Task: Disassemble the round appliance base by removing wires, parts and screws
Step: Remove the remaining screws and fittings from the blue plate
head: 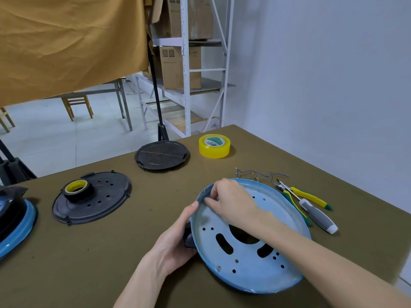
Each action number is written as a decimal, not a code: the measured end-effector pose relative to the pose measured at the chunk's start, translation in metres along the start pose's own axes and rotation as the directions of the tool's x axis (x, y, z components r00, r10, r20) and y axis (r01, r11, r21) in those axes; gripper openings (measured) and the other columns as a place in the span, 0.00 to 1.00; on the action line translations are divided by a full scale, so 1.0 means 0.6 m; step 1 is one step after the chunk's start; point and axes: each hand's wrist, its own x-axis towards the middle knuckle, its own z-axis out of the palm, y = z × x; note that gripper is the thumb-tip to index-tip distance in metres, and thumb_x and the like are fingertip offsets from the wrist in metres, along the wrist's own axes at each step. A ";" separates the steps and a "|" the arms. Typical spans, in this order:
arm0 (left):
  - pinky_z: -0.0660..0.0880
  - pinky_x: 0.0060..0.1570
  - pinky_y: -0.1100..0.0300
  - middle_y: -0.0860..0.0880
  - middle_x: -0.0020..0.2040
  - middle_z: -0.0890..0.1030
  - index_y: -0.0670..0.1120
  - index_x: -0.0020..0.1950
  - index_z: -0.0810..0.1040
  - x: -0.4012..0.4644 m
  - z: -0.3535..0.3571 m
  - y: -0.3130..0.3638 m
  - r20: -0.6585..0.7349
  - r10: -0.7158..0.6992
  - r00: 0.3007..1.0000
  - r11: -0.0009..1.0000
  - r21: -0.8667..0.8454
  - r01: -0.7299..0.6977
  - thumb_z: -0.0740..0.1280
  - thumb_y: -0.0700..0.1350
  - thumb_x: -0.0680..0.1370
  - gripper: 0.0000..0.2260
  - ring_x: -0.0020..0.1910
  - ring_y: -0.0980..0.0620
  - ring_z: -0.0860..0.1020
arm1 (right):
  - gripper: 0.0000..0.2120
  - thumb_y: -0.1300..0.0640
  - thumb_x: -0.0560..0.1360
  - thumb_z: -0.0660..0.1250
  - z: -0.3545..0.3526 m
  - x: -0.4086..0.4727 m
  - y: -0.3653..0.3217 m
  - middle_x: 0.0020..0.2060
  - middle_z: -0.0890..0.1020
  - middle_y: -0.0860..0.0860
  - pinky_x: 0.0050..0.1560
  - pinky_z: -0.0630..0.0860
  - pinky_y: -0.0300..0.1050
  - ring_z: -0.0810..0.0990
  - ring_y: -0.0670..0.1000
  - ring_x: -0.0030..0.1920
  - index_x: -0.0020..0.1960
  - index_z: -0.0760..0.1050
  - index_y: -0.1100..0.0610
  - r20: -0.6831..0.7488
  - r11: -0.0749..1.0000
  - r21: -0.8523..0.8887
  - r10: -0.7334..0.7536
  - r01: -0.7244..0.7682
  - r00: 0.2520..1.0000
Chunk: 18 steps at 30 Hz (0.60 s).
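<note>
The round blue appliance base (262, 263) lies tilted on the olive table, its pale inner side with holes and slots facing up. My left hand (175, 236) holds its left rim from outside, thumb on the edge, next to a black part (189, 240) under the rim. My right hand (231, 201) reaches over the base and pinches the upper left rim with curled fingers. A loose blue wire (255, 174) and small brass screws (254, 179) lie just behind the base.
Yellow-green cutters (295, 196) and a grey-handled screwdriver (315, 214) lie right of the base. A yellow tape roll (214, 146), a black round cover (162, 154), another black plate (100, 196) carrying a black tape roll (77, 189), and a second blue base (15, 227) sit around.
</note>
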 end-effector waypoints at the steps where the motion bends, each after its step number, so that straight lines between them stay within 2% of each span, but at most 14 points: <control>1: 0.82 0.38 0.57 0.43 0.48 0.86 0.46 0.52 0.89 0.000 -0.001 0.000 0.000 0.003 1.000 1.000 0.004 -0.003 0.80 0.61 0.69 0.21 0.40 0.47 0.85 | 0.15 0.53 0.78 0.67 0.002 0.001 0.000 0.40 0.83 0.58 0.42 0.79 0.55 0.80 0.59 0.42 0.39 0.80 0.63 0.010 1.000 0.014 -0.001 0.001 1.000; 6: 0.80 0.33 0.59 0.45 0.39 0.85 0.46 0.46 0.89 0.001 -0.002 0.001 0.007 -0.005 1.000 1.000 -0.002 0.005 0.81 0.60 0.67 0.19 0.32 0.49 0.84 | 0.11 0.60 0.78 0.65 0.003 0.009 0.000 0.38 0.82 0.62 0.44 0.79 0.57 0.80 0.63 0.42 0.41 0.78 0.65 0.077 0.999 0.012 -0.033 0.032 0.997; 9: 0.81 0.36 0.57 0.44 0.43 0.86 0.46 0.48 0.89 -0.001 0.000 0.001 0.011 -0.001 1.000 1.000 0.008 0.001 0.83 0.61 0.64 0.22 0.37 0.48 0.85 | 0.09 0.57 0.79 0.66 0.002 0.011 0.000 0.43 0.82 0.58 0.45 0.80 0.55 0.81 0.60 0.45 0.44 0.78 0.63 0.055 0.999 -0.021 -0.031 0.032 0.998; 12: 0.82 0.39 0.56 0.43 0.47 0.87 0.46 0.49 0.89 -0.003 0.002 0.002 0.007 -0.003 1.000 1.000 0.015 0.003 0.82 0.61 0.64 0.23 0.41 0.46 0.86 | 0.14 0.54 0.80 0.65 0.009 0.008 -0.001 0.41 0.77 0.55 0.42 0.75 0.51 0.79 0.60 0.46 0.37 0.71 0.58 0.003 0.997 -0.081 -0.019 0.019 1.000; 13: 0.82 0.38 0.57 0.43 0.44 0.87 0.46 0.47 0.89 -0.003 0.003 0.002 0.009 -0.008 1.000 1.000 0.010 0.008 0.82 0.61 0.65 0.21 0.39 0.47 0.86 | 0.15 0.54 0.81 0.65 0.012 0.007 -0.002 0.40 0.77 0.56 0.42 0.76 0.51 0.79 0.60 0.45 0.37 0.70 0.57 0.008 0.996 -0.085 -0.022 0.023 1.000; 16: 0.79 0.31 0.60 0.48 0.27 0.80 0.47 0.36 0.86 -0.004 0.003 0.003 0.011 -0.022 1.000 1.000 -0.013 0.022 0.80 0.60 0.68 0.17 0.27 0.50 0.80 | 0.11 0.59 0.81 0.63 0.014 0.007 -0.005 0.42 0.76 0.56 0.45 0.77 0.53 0.79 0.61 0.47 0.40 0.71 0.58 0.047 0.995 -0.090 -0.044 0.048 0.998; 18: 0.78 0.30 0.61 0.49 0.26 0.78 0.46 0.35 0.86 -0.004 0.003 0.003 0.005 -0.025 1.000 0.999 -0.028 0.025 0.77 0.60 0.70 0.16 0.25 0.50 0.79 | 0.07 0.62 0.80 0.62 0.011 0.007 -0.006 0.46 0.76 0.56 0.48 0.77 0.54 0.79 0.61 0.50 0.43 0.73 0.60 0.063 0.996 -0.071 -0.058 0.062 0.996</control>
